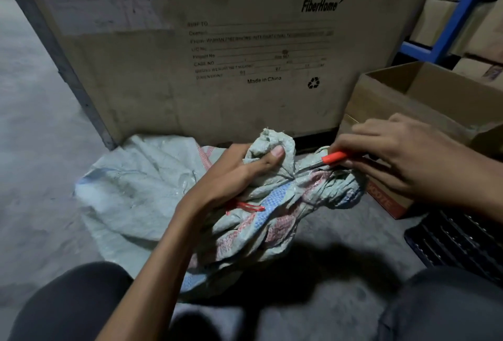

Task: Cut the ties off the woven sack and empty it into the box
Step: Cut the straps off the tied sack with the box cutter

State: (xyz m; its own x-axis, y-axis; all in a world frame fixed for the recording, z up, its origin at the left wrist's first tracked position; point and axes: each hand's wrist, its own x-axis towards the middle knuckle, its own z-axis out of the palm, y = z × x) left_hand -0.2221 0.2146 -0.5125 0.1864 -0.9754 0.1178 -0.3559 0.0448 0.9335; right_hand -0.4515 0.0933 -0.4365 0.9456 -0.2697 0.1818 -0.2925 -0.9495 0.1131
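A pale green woven sack [275,204] with red and blue stripes lies bunched on the floor between my knees. My left hand [239,174] grips its gathered neck, thumb pressed into the cloth. My right hand [402,155] holds an orange-handled cutter [336,156], its blade tip touching the tied knot at the sack's middle. A red tie [245,207] shows just below my left wrist. An open brown cardboard box [424,101] stands at the right, behind my right hand.
A large "FiberHome" carton [217,41] fills the back. A second flat woven sack [136,185] lies at the left. A black slatted crate [457,240] sits at the lower right, and a blue shelf frame [460,14] with boxes stands behind it.
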